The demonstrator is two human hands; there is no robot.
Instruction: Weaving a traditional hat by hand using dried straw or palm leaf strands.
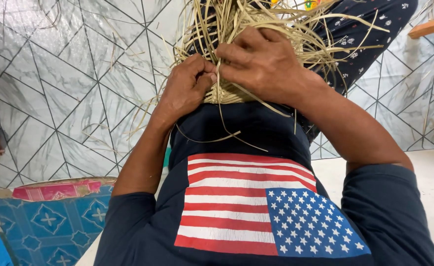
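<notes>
While both hands work at the person's lap, the woven straw piece (227,93) lies directly under and between them, resting against the dark blue shirt (236,133). The left hand (187,86) is curled narrow, its thumb and fingertips (208,76) pinched on a single pale strip (218,83) that runs down between the two hands. The right hand (264,61) lies over the top of the weave, fingers bent and pressed together onto the strands, its forefinger meeting the left fingertips at that same strip (whether it grips a strand or only presses on it I cannot tell). Loose straw ends (256,24) fan up and outward beyond the knuckles, and a few thin strips trail down over the shirt. The tiled floor (64,83) spreads to the left, with a blue patterned mat (54,221) near the left elbow.
</notes>
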